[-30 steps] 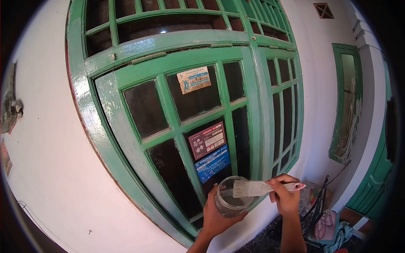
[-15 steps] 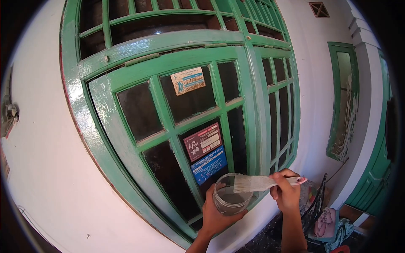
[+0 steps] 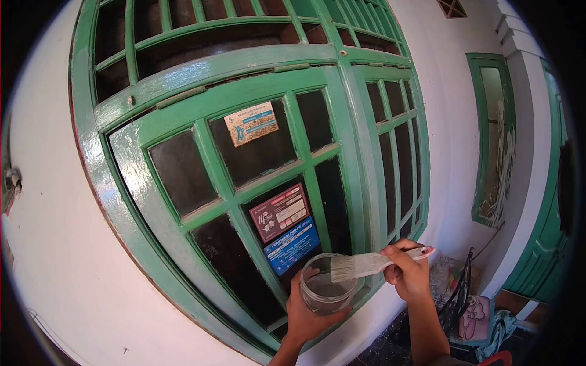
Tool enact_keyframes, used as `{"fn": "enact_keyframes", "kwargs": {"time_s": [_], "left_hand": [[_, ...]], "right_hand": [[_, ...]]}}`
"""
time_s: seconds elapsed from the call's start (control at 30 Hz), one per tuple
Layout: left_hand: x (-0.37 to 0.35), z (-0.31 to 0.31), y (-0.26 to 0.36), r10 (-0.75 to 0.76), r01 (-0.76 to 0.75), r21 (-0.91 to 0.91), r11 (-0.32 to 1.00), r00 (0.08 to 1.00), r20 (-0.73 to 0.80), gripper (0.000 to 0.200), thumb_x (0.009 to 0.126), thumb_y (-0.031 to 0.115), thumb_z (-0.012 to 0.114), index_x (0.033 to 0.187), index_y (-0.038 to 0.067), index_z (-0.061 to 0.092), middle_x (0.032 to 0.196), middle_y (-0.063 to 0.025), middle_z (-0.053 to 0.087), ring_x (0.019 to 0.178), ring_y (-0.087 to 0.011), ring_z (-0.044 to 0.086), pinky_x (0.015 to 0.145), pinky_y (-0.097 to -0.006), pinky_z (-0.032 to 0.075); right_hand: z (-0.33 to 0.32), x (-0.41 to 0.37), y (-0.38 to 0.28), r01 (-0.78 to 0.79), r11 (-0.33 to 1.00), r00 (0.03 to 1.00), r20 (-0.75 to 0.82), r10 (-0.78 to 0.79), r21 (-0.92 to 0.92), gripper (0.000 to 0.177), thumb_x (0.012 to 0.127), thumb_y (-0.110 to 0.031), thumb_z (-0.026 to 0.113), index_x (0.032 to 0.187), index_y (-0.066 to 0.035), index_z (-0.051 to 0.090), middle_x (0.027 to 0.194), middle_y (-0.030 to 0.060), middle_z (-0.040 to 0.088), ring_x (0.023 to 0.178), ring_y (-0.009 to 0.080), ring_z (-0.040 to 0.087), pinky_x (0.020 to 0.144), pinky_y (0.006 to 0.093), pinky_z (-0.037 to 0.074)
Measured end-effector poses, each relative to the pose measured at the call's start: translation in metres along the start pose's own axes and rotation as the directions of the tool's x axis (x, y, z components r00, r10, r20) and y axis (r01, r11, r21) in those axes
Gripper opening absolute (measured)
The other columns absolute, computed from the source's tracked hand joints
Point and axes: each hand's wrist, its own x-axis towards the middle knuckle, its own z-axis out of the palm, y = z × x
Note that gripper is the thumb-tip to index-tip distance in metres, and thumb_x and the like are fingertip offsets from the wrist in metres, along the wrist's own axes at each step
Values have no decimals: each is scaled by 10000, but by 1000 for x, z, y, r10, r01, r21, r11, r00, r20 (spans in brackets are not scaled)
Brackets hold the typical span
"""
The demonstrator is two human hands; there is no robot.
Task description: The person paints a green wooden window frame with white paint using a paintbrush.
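Note:
My left hand (image 3: 312, 320) is wrapped round a clear jar (image 3: 326, 299) with greyish contents low inside. In my right hand (image 3: 408, 273) is a paintbrush (image 3: 372, 263), gripped by its pale handle, which has a reddish end. Its bristles point left and overlap the jar's mouth in this view. Both hands are in front of the lower part of a green window frame (image 3: 227, 194) with dark glass panes. Wet-looking gloss shows on the left side of that frame.
Stickers, one maroon (image 3: 279, 213) and one blue (image 3: 292, 247), are on a pane behind the jar. A worn label (image 3: 251, 124) sits higher up. At lower right are a pink patterned item (image 3: 473, 318), a teal cloth (image 3: 497, 334) and a black bag (image 3: 455, 305). A narrow green window (image 3: 491, 140) is beyond.
The view has shifted a little, so the window appears further left. The brush and jar have moved slightly left in view, both still held.

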Motion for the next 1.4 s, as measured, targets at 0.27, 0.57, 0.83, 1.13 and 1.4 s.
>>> {"fn": "enact_keyframes", "kwargs": {"time_s": [0.27, 0.57, 0.83, 1.13, 1.4], "left_hand": [[15, 8, -1, -19, 20, -35, 999, 999, 32, 1152, 567, 267, 1019, 1463, 0, 345, 1373, -179, 554, 1242, -290, 618, 1047, -414, 518], [28, 16, -2, 2, -2, -57, 998, 1000, 7, 1154, 563, 256, 1022, 1466, -2, 352, 1377, -180, 550, 1255, -294, 609, 1052, -413, 515], [31, 19, -4, -1, 0, -96, 995, 1000, -10, 1150, 559, 262, 1024, 1461, 2, 361, 1371, -174, 555, 1251, -292, 614, 1056, -408, 514], [35, 5, 15, -98, 97, -18, 995, 995, -30, 1136, 537, 233, 1024, 1429, -26, 370, 1363, -168, 552, 1289, -279, 571, 1104, -414, 468], [17, -19, 16, -84, 94, 76, 993, 989, -119, 1113, 565, 319, 1008, 1444, 19, 394, 1330, -182, 615, 1212, -299, 653, 1062, -413, 513]], "right_hand": [[-1, 19, -5, 14, 1000, 999, 44, -14, 0, 142, 947, -102, 736, 899, 29, 711, 733, 162, 708, 416, 136, 540, 387, 257, 391], [-8, 33, -7, 43, 988, 995, 100, -28, -148, 183, 962, -135, 726, 927, 45, 718, 810, 162, 719, 432, 139, 544, 393, 264, 394], [-7, 37, -6, 39, 995, 996, 87, -31, -88, 161, 946, -107, 740, 913, 47, 711, 789, 161, 719, 435, 141, 552, 403, 262, 416], [2, 49, -6, 34, 996, 991, 135, -23, -77, 130, 948, -62, 717, 925, 65, 707, 798, 170, 717, 453, 150, 570, 411, 262, 438], [23, 48, 10, -29, 994, 979, 199, 49, -103, 115, 945, -47, 702, 913, 64, 698, 818, 169, 720, 469, 149, 573, 407, 253, 437]]}}
